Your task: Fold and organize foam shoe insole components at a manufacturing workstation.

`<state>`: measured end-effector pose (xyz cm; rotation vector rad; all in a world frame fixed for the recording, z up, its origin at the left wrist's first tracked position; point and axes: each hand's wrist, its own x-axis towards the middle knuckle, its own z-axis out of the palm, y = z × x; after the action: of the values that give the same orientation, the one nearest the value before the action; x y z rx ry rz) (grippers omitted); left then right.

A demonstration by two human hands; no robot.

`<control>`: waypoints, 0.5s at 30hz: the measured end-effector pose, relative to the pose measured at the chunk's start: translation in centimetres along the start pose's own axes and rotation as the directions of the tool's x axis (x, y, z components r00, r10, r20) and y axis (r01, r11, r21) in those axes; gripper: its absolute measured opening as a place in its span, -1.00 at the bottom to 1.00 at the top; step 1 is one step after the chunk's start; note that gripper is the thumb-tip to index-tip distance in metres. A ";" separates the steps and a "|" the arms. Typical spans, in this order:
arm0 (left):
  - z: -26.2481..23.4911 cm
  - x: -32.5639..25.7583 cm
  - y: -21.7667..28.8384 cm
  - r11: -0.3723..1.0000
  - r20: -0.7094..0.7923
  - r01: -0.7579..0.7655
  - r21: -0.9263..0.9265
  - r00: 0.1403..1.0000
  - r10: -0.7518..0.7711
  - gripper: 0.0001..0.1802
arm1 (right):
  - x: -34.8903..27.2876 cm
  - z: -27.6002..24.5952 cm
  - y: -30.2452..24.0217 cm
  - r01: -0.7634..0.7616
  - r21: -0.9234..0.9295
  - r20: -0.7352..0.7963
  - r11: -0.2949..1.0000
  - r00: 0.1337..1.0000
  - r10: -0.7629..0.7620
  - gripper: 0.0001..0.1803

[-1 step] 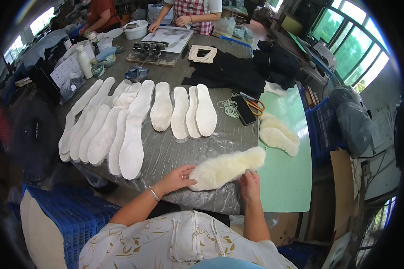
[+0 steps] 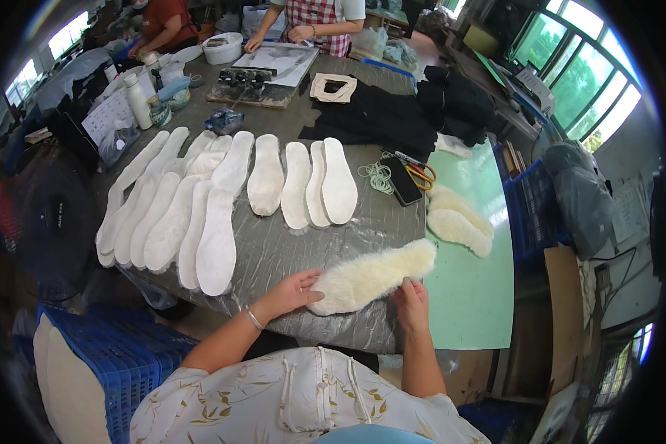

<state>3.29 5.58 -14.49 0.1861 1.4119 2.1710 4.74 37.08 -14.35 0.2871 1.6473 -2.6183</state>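
Between my two hands lies a fluffy cream sheepskin insole, fur side up, at the near edge of the table. My left hand pinches its left end, thumb on top. With its fingertips my right hand grips the near edge toward the right end; part of that grip is hidden. White insoles lie smooth side up in overlapping rows across the left of the table. A separate group with a white insole sits at the middle. More furry insoles rest on a green board to the right.
The green board covers the table's right side. Beyond the insoles are a phone, orange-handled scissors, pale bands and black cloth. A co-worker's hands are at the far side. A blue crate stands at lower left.
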 end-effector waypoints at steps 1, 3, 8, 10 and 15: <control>-0.2 0.6 -0.3 0.998 -0.043 0.053 0.031 0.998 -0.052 -0.38 | 0.0 1.3 -0.6 0.007 0.006 -0.009 1.000 1.000 -0.007 -0.73; 0.2 1.5 0.0 0.991 -0.033 0.116 0.069 0.993 -0.114 -0.52 | 1.1 1.3 0.0 0.038 -0.067 -0.008 0.997 0.999 -0.038 -0.76; 0.3 1.5 -0.8 0.997 -0.128 0.056 -0.047 0.990 -0.061 -0.64 | 2.6 6.3 -2.2 0.004 -0.091 0.069 0.996 0.998 0.003 -0.65; 0.4 1.8 -0.8 0.997 -0.138 0.064 -0.039 0.988 -0.069 -0.64 | 2.6 7.8 -3.3 0.123 -0.157 0.069 0.980 0.991 -0.114 -0.69; 0.9 1.6 -0.2 0.997 -0.003 0.039 0.061 0.999 -0.039 -0.46 | 2.6 7.8 -2.9 0.239 -0.328 0.071 0.914 0.971 -0.229 -0.79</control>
<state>2.34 7.20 -14.55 0.1772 1.4722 2.0981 0.79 31.54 -8.91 0.0351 2.1966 -2.4099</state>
